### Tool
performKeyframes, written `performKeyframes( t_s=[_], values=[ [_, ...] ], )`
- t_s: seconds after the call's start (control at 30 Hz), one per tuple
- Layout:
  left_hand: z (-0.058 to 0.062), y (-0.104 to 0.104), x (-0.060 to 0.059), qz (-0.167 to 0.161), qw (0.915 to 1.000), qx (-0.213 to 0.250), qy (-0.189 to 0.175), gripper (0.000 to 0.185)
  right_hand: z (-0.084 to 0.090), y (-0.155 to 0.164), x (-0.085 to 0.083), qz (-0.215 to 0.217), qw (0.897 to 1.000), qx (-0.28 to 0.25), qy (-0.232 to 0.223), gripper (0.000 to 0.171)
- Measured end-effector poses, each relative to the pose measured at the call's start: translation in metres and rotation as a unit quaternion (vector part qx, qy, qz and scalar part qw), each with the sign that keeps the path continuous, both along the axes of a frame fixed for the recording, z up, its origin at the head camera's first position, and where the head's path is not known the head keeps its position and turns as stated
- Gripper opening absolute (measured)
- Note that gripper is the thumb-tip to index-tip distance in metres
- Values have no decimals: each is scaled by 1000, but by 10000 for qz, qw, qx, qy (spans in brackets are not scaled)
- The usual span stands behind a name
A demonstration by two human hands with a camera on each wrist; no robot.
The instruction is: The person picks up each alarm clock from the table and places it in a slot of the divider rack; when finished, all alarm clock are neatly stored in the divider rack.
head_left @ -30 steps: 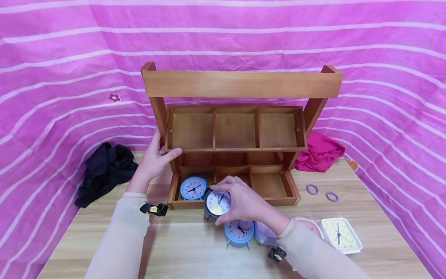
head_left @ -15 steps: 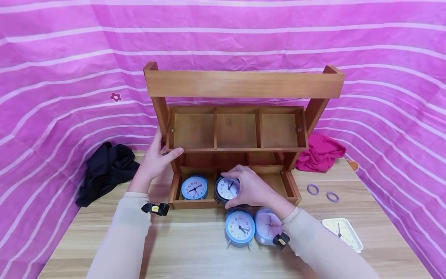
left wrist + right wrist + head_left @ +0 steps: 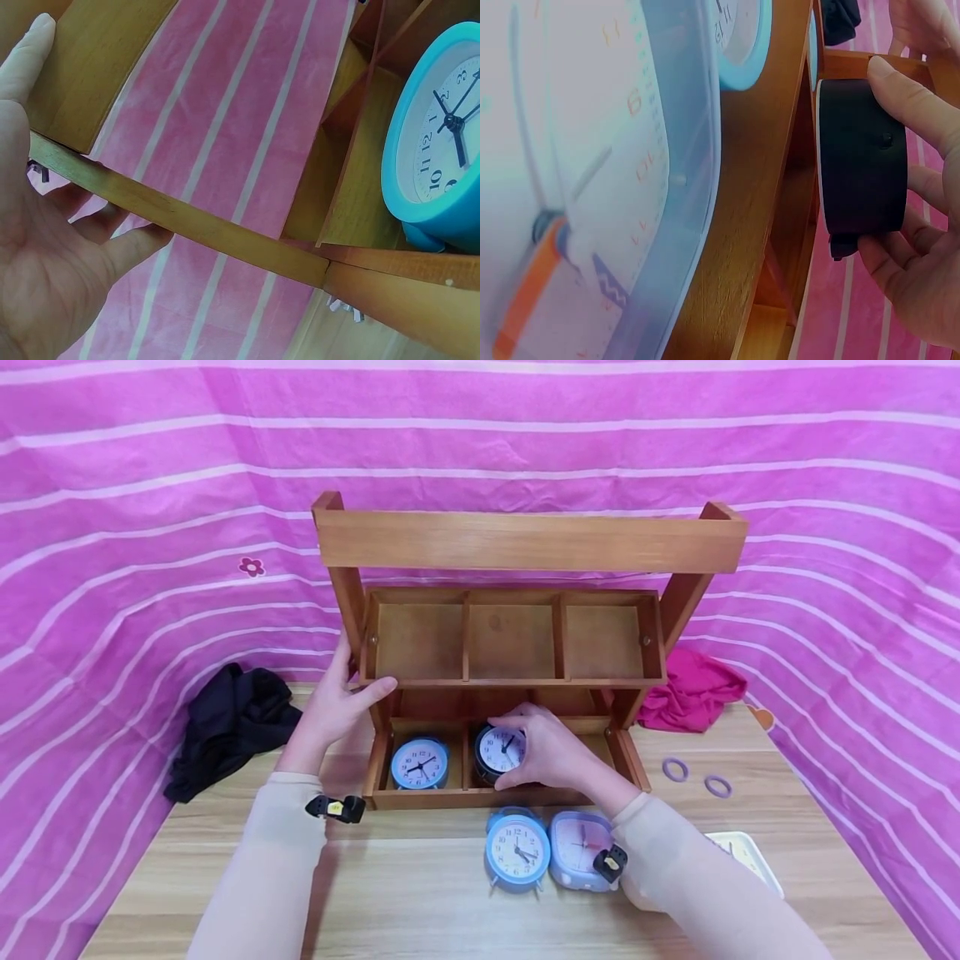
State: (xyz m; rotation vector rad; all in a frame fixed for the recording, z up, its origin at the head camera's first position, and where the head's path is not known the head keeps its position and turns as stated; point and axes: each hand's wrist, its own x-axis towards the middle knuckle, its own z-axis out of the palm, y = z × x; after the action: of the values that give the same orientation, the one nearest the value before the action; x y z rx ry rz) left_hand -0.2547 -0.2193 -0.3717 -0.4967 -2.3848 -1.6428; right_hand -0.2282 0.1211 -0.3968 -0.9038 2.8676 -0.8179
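A two-tier wooden rack point(image 3: 528, 539) stands on the table. My left hand point(image 3: 333, 710) grips its left upright, thumb at the upper tray's corner and fingers behind; the left wrist view shows these fingers point(image 3: 135, 251) around the wood. With my right hand point(image 3: 551, 747) I hold a round black alarm clock point(image 3: 501, 750) at the lower tray's middle compartment. In the right wrist view thumb and fingers pinch the clock's black casing point(image 3: 862, 157). A round blue alarm clock point(image 3: 408, 768) sits in the lower left compartment, its face tilted up.
In front of the rack stand another blue alarm clock point(image 3: 517, 847) and a lilac square clock point(image 3: 573, 843), close together. A cream square clock point(image 3: 757, 864) is partly hidden by my right sleeve. Two purple rings point(image 3: 675, 769) lie right. Black cloth point(image 3: 232, 718) and pink cloth point(image 3: 693, 689) flank the rack.
My right hand has carried the black clock rightward and back, from the rack's front edge into the lower middle compartment. My left hand keeps its grip on the rack.
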Motion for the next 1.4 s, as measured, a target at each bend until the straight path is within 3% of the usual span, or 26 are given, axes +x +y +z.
performKeyframes(
  t_s=[0.43,1.4],
  values=[
    [0,0,0,-27,10000,61,42,99,-5,0,-9,-154,9996,87,-238,83],
    [-2,-2,-2,-90,9999,143,36,99,-15,-5,-22,29,9943,537,-918,83]
  ],
)
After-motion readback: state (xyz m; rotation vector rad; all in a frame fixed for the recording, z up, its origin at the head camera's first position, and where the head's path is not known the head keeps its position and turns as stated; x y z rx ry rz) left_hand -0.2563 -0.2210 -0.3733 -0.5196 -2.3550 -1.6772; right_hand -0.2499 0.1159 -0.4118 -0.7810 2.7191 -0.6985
